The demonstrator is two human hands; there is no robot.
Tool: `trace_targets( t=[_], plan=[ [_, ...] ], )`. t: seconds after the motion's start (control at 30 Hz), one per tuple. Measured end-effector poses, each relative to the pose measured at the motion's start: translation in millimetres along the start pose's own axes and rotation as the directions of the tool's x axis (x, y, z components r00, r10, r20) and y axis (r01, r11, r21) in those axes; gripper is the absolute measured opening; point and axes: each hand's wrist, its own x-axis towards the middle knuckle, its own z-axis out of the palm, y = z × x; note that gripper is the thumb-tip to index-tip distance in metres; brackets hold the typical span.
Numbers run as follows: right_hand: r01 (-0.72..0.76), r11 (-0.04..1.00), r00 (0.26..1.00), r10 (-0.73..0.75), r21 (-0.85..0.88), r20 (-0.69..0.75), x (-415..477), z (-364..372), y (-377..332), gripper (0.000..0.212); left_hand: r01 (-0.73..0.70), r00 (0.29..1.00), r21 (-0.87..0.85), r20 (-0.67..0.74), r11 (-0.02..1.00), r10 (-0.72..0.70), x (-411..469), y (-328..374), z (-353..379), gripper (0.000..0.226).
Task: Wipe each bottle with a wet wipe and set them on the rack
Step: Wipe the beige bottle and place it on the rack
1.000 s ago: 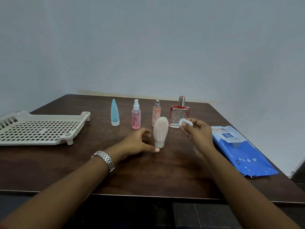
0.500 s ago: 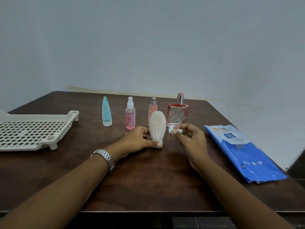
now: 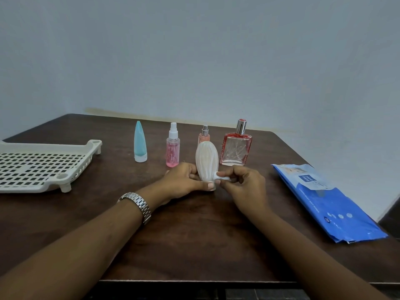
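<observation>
Fingers: left hand (image 3: 184,180) pinches ribbed bottle (image 3: 206,164) near its base; right hand (image 3: 244,187) pinches wipe (image 3: 223,177) against its lower side.
Bottle: upright, desk (image 3: 194,234) centre.
Handling: likely light, top-heavy; hold low.
Rack (image 3: 39,165): nine o'clock, empty.

Bare forearms, no sleeves; silver metal link watch (image 3: 138,204) on left wrist

Left hand (image 3: 184,180) grips the ribbed bottle (image 3: 206,162); right hand (image 3: 244,187) presses a wipe (image 3: 221,176) against it.
</observation>
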Motion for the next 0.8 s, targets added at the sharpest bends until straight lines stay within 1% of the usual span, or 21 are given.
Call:
trace_targets(
  t=[0.07, 0.17, 0.23, 0.3, 0.33, 0.43, 0.5, 0.53, 0.63, 0.67, 0.7, 0.8],
  plan=[
    [0.011, 1.000, 1.000, -0.010, -0.026, 0.022, -1.6, -0.6, 0.3, 0.016, -0.004, 1.000, 0.001, -0.006, 1.000, 0.004, 0.2, -0.6, 0.9, 0.029],
    [-0.037, 0.999, 0.999, 0.037, -0.016, -0.030, 4.3, -1.6, 2.8, 0.016, -0.002, 1.000, 0.026, -0.020, 1.000, 0.002, 0.5, -2.0, 1.1, 0.029],
    [-0.031, 0.999, 0.999, 0.031, -0.012, -0.037, 4.1, -1.4, 2.2, 0.016, -0.005, 1.000, 0.040, -0.028, 0.999, 0.006, 0.1, -2.4, 1.2, 0.036],
    [0.003, 1.000, 1.000, -0.003, -0.022, -0.008, 0.1, -1.3, 1.0, 0.017, -0.009, 1.000, 0.051, -0.022, 0.999, 0.011, -0.1, -3.1, 0.8, 0.048],
    [0.009, 1.000, 1.000, -0.009, -0.025, 0.004, -1.1, -1.3, 1.0, 0.017, -0.011, 1.000, 0.055, -0.021, 0.998, 0.012, 0.2, -3.5, 0.9, 0.048],
    [-0.016, 0.999, 0.999, 0.016, -0.027, -0.031, 4.4, -1.1, 3.0, 0.016, -0.011, 0.999, 0.049, -0.033, 0.999, 0.012, 1.9, -6.2, 1.2, 0.032],
    [-0.021, 1.000, 0.998, 0.020, -0.009, -0.053, 6.9, -0.3, 2.0, 0.015, -0.014, 0.999, 0.038, -0.033, 0.999, 0.016, 1.7, -6.2, 1.1, 0.028],
    [-0.006, 1.000, 0.999, 0.006, -0.001, -0.045, 5.5, 0.0, 0.5, 0.015, -0.020, 0.999, 0.030, -0.026, 0.999, 0.021, 0.9, -4.7, 1.4, 0.031],
    [0.054, 0.998, 0.998, -0.053, -0.012, 0.020, -1.0, -0.4, -2.0, 0.016, -0.035, 0.999, 0.021, -0.013, 0.999, 0.035, -0.1, -3.1, 2.2, 0.057],
    [0.057, 0.998, 0.998, -0.057, -0.019, 0.023, -0.5, -0.9, -1.5, 0.016, -0.033, 0.999, 0.026, -0.018, 0.999, 0.034, 0.4, -3.8, 2.8, 0.062],
    [0.053, 0.998, 0.999, -0.053, -0.024, 0.010, 1.6, -1.1, -0.5, 0.016, -0.031, 0.999, 0.028, -0.026, 0.999, 0.032, 1.6, -5.4, 3.2, 0.061],
    [0.048, 0.998, 0.998, -0.049, -0.030, -0.030, 6.3, -0.3, 0.2, 0.015, -0.031, 0.999, 0.021, -0.036, 0.999, 0.032, 3.8, -8.8, 2.8, 0.046]
  ],
)
